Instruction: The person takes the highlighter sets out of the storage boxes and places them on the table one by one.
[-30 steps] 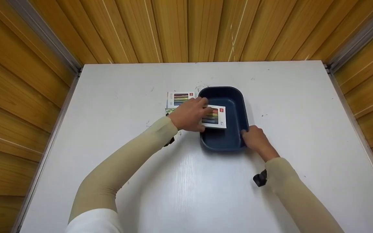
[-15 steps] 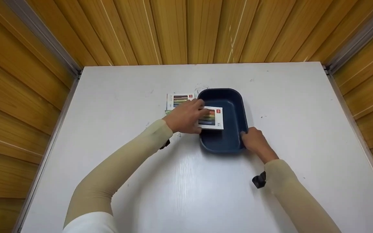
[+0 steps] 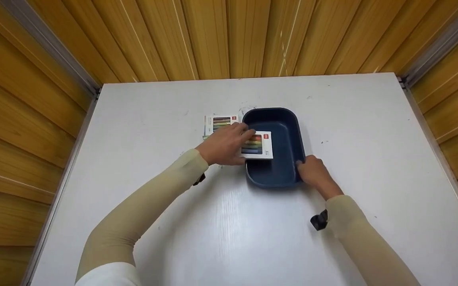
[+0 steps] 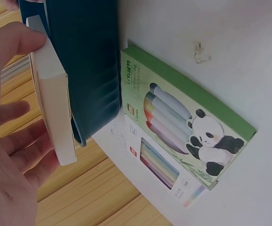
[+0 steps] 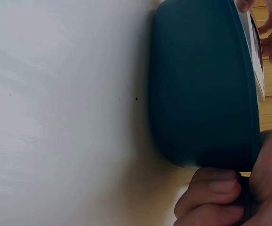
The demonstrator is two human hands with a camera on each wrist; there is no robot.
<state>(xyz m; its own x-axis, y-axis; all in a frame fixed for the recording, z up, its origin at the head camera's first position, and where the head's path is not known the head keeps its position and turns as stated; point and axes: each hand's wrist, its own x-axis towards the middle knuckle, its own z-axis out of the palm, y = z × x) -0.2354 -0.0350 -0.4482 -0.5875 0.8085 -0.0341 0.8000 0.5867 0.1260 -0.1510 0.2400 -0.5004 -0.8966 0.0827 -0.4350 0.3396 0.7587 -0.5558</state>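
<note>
My left hand [image 3: 225,145] holds a white, windowed box of coloured sticks [image 3: 266,147] level over the left rim of a dark blue plastic bin [image 3: 284,159]. In the left wrist view, the thumb presses one narrow side of the box [image 4: 51,94] and the fingers lie along the opposite side. My right hand [image 3: 316,172] grips the bin's right wall near its front corner, with the thumb over the rim. In the right wrist view, curled fingers [image 5: 216,195] show under the bin's rim. The bin's visible floor is bare.
Left of the bin, a green-edged box with a panda picture [image 4: 188,117] lies on the white table [image 3: 229,230]. Beside it is another white windowed box [image 3: 221,120], partly hidden by my left hand. Wood-patterned walls [image 3: 249,39] enclose the back and sides.
My left hand has drawn back slightly to the left with the box, showing more of the bin's floor. My right hand and the bin have hardly moved.
</note>
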